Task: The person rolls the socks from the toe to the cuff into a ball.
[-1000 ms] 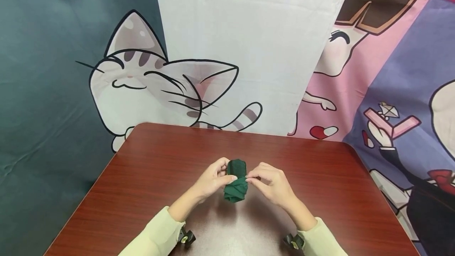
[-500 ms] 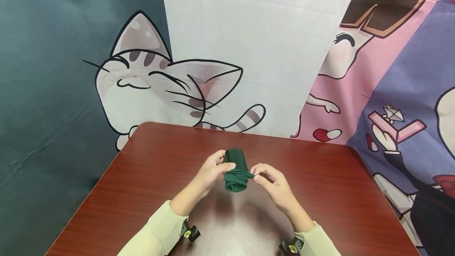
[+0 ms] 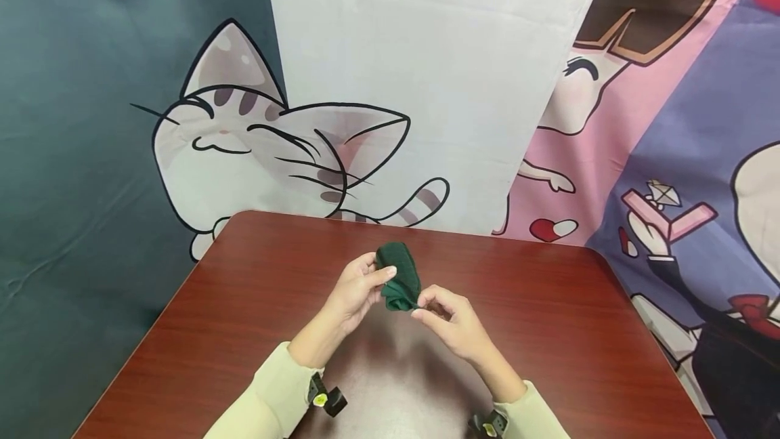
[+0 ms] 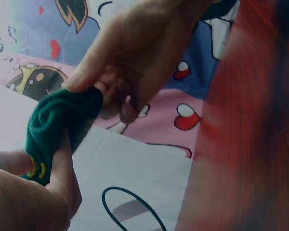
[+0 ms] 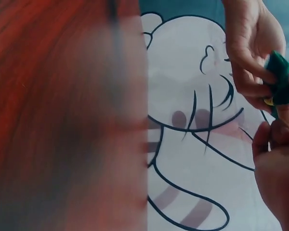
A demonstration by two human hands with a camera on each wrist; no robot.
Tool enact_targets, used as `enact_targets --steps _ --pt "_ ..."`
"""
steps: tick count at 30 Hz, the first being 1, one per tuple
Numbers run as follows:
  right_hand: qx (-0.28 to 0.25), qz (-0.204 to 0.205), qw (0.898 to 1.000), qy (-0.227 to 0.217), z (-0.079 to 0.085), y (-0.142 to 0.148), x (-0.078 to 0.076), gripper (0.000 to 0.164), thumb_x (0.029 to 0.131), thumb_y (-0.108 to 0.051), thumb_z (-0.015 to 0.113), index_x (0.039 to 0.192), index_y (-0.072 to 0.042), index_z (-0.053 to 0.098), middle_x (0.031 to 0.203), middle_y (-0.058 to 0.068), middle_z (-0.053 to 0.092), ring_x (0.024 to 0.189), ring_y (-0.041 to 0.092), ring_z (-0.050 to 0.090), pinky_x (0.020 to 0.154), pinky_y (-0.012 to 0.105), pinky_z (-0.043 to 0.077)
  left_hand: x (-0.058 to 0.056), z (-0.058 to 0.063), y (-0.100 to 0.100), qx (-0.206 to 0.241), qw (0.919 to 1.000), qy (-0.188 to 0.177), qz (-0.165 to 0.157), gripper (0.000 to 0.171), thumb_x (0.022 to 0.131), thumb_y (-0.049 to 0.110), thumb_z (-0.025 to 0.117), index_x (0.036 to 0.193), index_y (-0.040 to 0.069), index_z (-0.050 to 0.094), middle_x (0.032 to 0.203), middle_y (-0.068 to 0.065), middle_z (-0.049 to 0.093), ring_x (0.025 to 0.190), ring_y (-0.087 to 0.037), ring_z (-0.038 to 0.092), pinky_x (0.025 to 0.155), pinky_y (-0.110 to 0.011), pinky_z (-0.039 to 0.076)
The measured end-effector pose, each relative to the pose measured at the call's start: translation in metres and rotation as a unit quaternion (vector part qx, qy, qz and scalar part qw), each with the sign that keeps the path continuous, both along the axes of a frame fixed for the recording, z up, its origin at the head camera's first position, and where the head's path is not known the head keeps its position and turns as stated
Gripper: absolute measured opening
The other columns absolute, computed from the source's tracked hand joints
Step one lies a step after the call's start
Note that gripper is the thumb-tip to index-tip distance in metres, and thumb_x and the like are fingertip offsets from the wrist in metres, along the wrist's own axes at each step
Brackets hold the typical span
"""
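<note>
A dark green knitted sock (image 3: 397, 269), rolled into a thick bundle, is held up over the table in the head view. My left hand (image 3: 353, 293) grips its left side, thumb across the front and fingers behind. At the lower right, my right hand (image 3: 449, 322) pinches an edge of the fabric between thumb and fingertips. In the left wrist view the sock (image 4: 53, 120) shows twisted folds and small yellow marks near the left fingers. The right wrist view catches the sock (image 5: 279, 72) between both hands at the right edge.
The hands are above a reddish-brown wooden table (image 3: 244, 337). Behind it hangs a printed backdrop (image 3: 439, 73) with a cartoon cat. Dark wrist cameras (image 3: 329, 398) are strapped at both pale sleeves (image 3: 262, 398).
Both hands have lifted the sock away from me, and it now tilts to the left at its top. The right hand has drawn the pinched edge down and across the roll's lower right.
</note>
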State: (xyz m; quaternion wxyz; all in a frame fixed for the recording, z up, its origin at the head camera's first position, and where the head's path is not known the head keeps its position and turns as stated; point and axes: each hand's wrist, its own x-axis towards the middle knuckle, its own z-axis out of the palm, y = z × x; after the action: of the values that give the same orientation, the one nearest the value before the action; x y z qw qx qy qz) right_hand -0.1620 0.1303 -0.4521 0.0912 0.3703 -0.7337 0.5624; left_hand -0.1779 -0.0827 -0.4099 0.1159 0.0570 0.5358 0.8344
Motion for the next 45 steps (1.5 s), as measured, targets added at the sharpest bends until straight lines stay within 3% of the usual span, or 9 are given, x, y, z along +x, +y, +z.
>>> enact_targets --steps 8,13,19,25,30,33,38,41,45 --pt "-0.031 -0.058 0.995 0.075 0.014 -0.029 0.02 0.026 0.078 0.016 0.074 0.084 -0.007 0.064 0.075 0.005 0.055 0.064 0.009 0.044 0.05 0.027 0.038 0.0 0.003 0.02 0.035 0.9948 -0.026 0.093 0.021 0.098 0.0 0.06 0.116 -0.004 0.051 0.096 -0.004 0.066 0.079 -0.012 0.068 0.068 -0.025 0.058" --pt "-0.064 -0.111 0.984 0.127 0.014 -0.043 0.025 0.029 0.073 0.017 0.077 0.084 -0.007 0.064 0.072 0.004 0.049 0.063 0.017 0.044 0.053 0.031 0.038 0.0 0.0 0.025 0.017 0.9936 -0.02 0.11 0.023 0.097 0.003 0.064 0.116 -0.004 0.051 0.099 -0.005 0.067 0.082 -0.013 0.07 0.074 -0.026 0.059" --pt "-0.089 -0.188 0.96 0.187 -0.012 -0.045 0.015 0.03 0.071 0.016 0.078 0.084 -0.007 0.064 0.075 0.003 0.054 0.064 0.013 0.047 0.055 0.023 0.039 0.001 -0.001 0.024 -0.02 0.9938 -0.005 0.109 0.027 0.095 0.009 0.068 0.113 -0.004 0.055 0.098 -0.006 0.071 0.082 -0.014 0.072 0.079 -0.029 0.059" --pt "-0.119 -0.232 0.936 0.238 -0.021 -0.043 0.01 0.025 0.071 0.015 0.078 0.083 -0.004 0.065 0.078 0.008 0.059 0.069 0.016 0.051 0.06 0.022 0.043 0.003 0.0 0.023 -0.032 0.9931 -0.002 0.113 0.024 0.091 0.008 0.072 0.111 0.0 0.06 0.095 -0.004 0.072 0.08 -0.014 0.072 0.076 -0.03 0.06" --pt "-0.11 -0.253 0.913 0.299 -0.02 -0.044 0.006 0.013 0.082 0.004 0.076 0.081 -0.001 0.065 0.077 0.008 0.061 0.068 0.018 0.052 0.063 0.024 0.043 0.004 0.0 0.023 -0.041 0.9924 0.003 0.116 0.026 0.089 0.009 0.075 0.111 0.002 0.062 0.096 -0.003 0.072 0.08 -0.013 0.072 0.075 -0.03 0.059" --pt "-0.098 -0.253 0.895 0.355 -0.012 -0.049 0.006 0.016 0.089 0.0 0.071 0.076 0.0 0.062 0.073 0.007 0.059 0.063 0.018 0.05 0.061 0.025 0.041 0.003 -0.002 0.027 -0.032 0.991 0.003 0.13 0.026 0.089 0.007 0.075 0.109 0.003 0.06 0.096 -0.003 0.07 0.078 -0.013 0.071 0.072 -0.03 0.06" --pt "-0.087 -0.263 0.863 0.422 -0.002 -0.054 0.004 0.018 0.086 0.004 0.066 0.07 0.0 0.058 0.066 0.006 0.055 0.056 0.015 0.047 0.056 0.025 0.038 0.004 -0.007 0.034 -0.011 0.9866 0.008 0.163 0.028 0.089 0.004 0.075 0.108 0.003 0.055 0.096 -0.004 0.066 0.081 -0.013 0.07 0.071 -0.03 0.059" --pt "-0.083 -0.278 0.858 0.423 -0.004 -0.054 0.003 0.018 0.083 0.004 0.066 0.069 -0.001 0.057 0.064 0.004 0.054 0.054 0.014 0.046 0.054 0.024 0.037 0.006 -0.008 0.036 -0.004 0.9852 0.016 0.171 0.028 0.09 0.003 0.074 0.109 0.003 0.054 0.096 -0.005 0.064 0.084 -0.014 0.069 0.073 -0.031 0.06" --pt "-0.078 -0.291 0.87 0.39 -0.012 -0.051 0.002 0.016 0.082 0.001 0.066 0.07 -0.004 0.056 0.063 0.003 0.053 0.053 0.015 0.046 0.052 0.021 0.036 0.008 -0.009 0.036 -0.011 0.9871 0.017 0.159 0.029 0.09 0.005 0.074 0.112 0.003 0.055 0.098 -0.005 0.066 0.083 -0.015 0.07 0.073 -0.031 0.06"
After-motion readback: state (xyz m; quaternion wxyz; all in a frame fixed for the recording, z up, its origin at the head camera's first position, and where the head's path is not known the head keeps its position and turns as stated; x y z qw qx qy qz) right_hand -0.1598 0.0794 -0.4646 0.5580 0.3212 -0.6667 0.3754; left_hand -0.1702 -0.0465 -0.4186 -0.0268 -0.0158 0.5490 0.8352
